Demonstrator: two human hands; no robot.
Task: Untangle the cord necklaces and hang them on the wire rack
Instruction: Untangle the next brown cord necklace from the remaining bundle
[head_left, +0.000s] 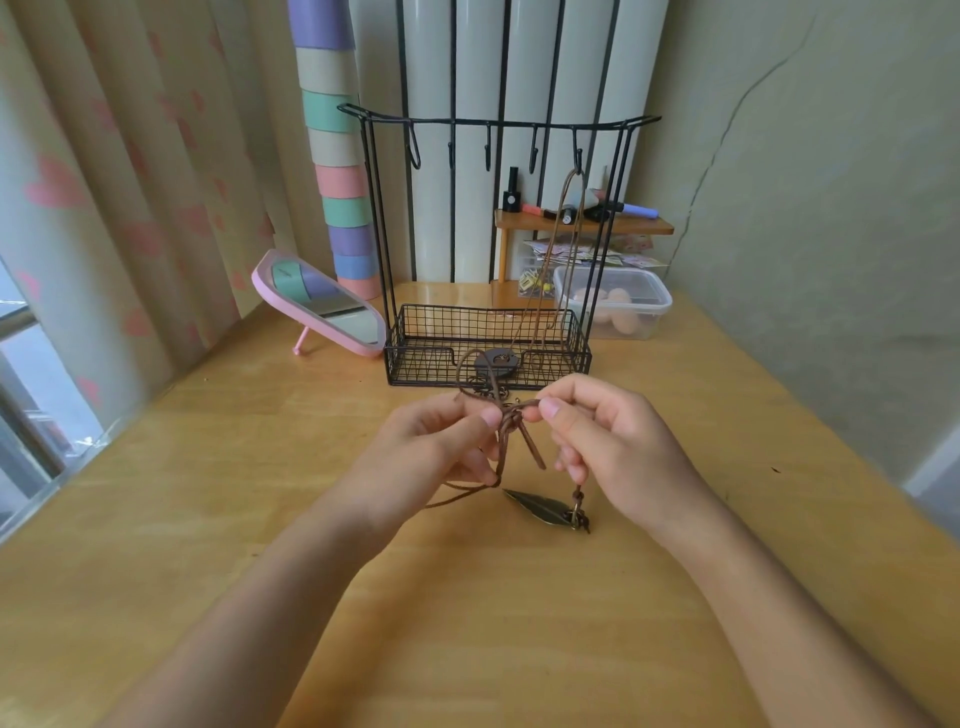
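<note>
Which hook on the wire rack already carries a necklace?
The hook farthest right: a tan cord necklace hangs from it, while the hooks to its left are bare.

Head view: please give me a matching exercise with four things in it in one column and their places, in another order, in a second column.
Things
1. pink-framed tilted mirror
2. clear plastic lidded box
3. bronze metal leaf pendant
4. light brown cord necklace

Places
A. hangs from a hook of the black wire rack
B. lies on the wooden table, below the right hand that pinches the dark brown cord
C. stands left of the rack
D. stands right of the rack

Pairs: 1-C, 2-D, 3-B, 4-A
</note>
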